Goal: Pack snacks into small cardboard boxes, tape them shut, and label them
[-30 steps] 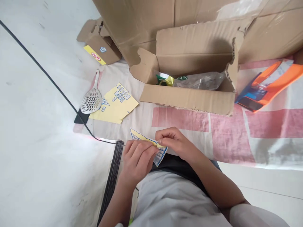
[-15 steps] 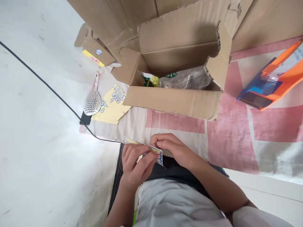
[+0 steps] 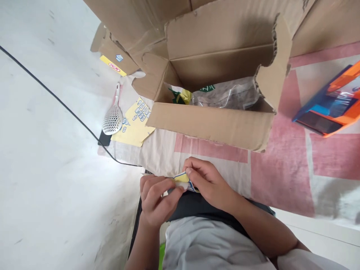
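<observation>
Close to my lap, both hands pinch a small yellow sticker sheet (image 3: 182,177) with blue-edged stickers. My left hand (image 3: 155,202) grips its left part with curled fingers. My right hand (image 3: 207,183) holds its right end between thumb and fingertips. Most of the sheet is hidden between the fingers. Just beyond my hands stands an open cardboard box (image 3: 213,123) with a clear plastic bag (image 3: 227,96) and a green and yellow packet (image 3: 181,96) inside.
Two more yellow sticker sheets (image 3: 134,125) lie left of the box, beside a white perforated scoop (image 3: 113,119). A black cable (image 3: 56,97) crosses the white floor. An orange and blue package (image 3: 329,108) lies at the right on the pink and white cloth (image 3: 281,165). Larger cardboard boxes (image 3: 135,22) stand behind.
The sheet has been folded or gathered smaller between my fingers, with less of it showing. My view has shifted closer to the box.
</observation>
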{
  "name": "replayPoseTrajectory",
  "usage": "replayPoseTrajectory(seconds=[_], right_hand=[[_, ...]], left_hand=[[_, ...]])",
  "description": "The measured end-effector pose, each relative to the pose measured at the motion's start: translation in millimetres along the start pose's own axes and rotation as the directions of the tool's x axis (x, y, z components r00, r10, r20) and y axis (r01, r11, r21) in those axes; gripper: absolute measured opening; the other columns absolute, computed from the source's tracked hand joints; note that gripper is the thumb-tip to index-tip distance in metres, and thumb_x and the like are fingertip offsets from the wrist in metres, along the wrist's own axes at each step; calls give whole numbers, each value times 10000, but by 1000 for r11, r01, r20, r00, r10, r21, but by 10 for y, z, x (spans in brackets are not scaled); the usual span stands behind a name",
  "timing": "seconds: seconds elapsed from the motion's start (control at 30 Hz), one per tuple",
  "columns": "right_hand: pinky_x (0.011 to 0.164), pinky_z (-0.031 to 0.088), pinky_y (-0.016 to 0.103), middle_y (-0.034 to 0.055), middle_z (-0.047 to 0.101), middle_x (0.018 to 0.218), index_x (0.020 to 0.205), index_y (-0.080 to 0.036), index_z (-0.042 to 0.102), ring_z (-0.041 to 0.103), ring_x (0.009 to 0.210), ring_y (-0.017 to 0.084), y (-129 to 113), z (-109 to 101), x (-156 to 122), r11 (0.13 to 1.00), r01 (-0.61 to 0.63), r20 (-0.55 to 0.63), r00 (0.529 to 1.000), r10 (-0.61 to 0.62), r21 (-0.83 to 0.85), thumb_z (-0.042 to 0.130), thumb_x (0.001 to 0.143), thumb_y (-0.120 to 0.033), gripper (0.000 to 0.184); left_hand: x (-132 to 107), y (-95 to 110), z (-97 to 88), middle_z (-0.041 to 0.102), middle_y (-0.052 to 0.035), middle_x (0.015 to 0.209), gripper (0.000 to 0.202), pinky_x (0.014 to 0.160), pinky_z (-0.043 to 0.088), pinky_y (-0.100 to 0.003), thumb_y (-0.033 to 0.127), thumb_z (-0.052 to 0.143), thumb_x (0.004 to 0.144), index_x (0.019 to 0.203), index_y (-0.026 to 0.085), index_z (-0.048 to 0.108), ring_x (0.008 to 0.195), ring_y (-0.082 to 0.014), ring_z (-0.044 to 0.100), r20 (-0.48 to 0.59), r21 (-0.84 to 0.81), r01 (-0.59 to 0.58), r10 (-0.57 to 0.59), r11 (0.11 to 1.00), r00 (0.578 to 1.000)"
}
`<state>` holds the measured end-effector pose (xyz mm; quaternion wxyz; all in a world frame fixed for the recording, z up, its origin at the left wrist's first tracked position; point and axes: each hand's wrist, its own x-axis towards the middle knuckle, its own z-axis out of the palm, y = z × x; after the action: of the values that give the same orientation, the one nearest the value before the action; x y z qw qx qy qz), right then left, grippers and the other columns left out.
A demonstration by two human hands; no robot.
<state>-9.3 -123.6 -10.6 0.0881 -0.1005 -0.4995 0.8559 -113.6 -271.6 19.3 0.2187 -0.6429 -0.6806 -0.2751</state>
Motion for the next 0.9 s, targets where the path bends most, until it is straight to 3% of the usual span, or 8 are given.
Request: replayPoseTrajectory(seconds=[0.17, 0.43, 0.57, 0.67, 0.73, 0.8, 0.9], right_hand=[[597, 296, 250, -50, 344, 714, 811, -202, 437, 319, 658, 101, 16, 4, 10, 999, -21, -25, 999, 20, -46, 449, 1069, -430, 345], [626, 346, 247, -38, 430, 757, 844, -209, 440, 396, 689, 106, 90, 71, 46, 970, -10, -135, 991, -23, -242, 392, 1087, -422, 327], [547, 327, 228, -81, 446, 671, 950, -248, 408, 392, 584, 98, 152, 143, 99, 988, -52, -187, 982, 24, -145, 530, 1030, -453, 252], [542, 384, 222, -79, 595, 715, 1162, -272, 440, 482, 587, 107, 116, 200, 156, 993, -87, -209, 976, 69, -80, 685, 936, -404, 358], [560, 407, 226, -42, 658, 754, 1233, -245, 517, 534, 631, 116, 56, 236, 204, 976, -100, -251, 967, 49, -196, 694, 918, -369, 382], [569, 405, 229, -22, 658, 723, 1127, -205, 621, 539, 633, 115, -17, 281, 262, 934, -118, -288, 957, 17, -336, 668, 915, -335, 253], [590, 413, 230, -46, 587, 641, 992, -196, 644, 516, 608, 106, -134, 397, 397, 863, -122, -324, 945, -51, -490, 659, 845, -220, 149]], left_hand=[[-100, -5, -38, 713, -53, 887, 180, 698, 491, -327, -5, 674, 830, 837, 166, 615, 754, -146, 635, -73, -29, -7, 5, 1000, 997], [-315, -32, -92, 747, -40, 943, 300, 724, 530, -337, -58, 693, 799, 905, 177, 539, 792, -149, 679, -117, -82, 240, -248, 967, 962], [-467, -127, -110, 742, -48, 954, 335, 735, 531, -336, -53, 716, 797, 976, 183, 560, 817, -161, 688, -146, -75, 276, -285, 958, 947], [-564, -239, -135, 748, -44, 938, 354, 749, 530, -332, -59, 722, 797, 1006, 185, 571, 821, -158, 682, -161, -85, 288, -299, 954, 941], [-638, -332, -146, 753, -49, 934, 366, 748, 531, -330, -69, 725, 788, 1014, 180, 581, 819, -158, 680, -176, -98, 295, -309, 950, 935], [-723, -437, -144, 760, -57, 933, 366, 736, 532, -326, -73, 726, 782, 1012, 177, 590, 817, -163, 683, -199, -115, 312, -330, 943, 923], [-852, -605, -127, 765, -56, 904, 340, 720, 538, -320, -69, 715, 795, 999, 178, 601, 802, -163, 680, -234, -139, 343, -367, 929, 900]])
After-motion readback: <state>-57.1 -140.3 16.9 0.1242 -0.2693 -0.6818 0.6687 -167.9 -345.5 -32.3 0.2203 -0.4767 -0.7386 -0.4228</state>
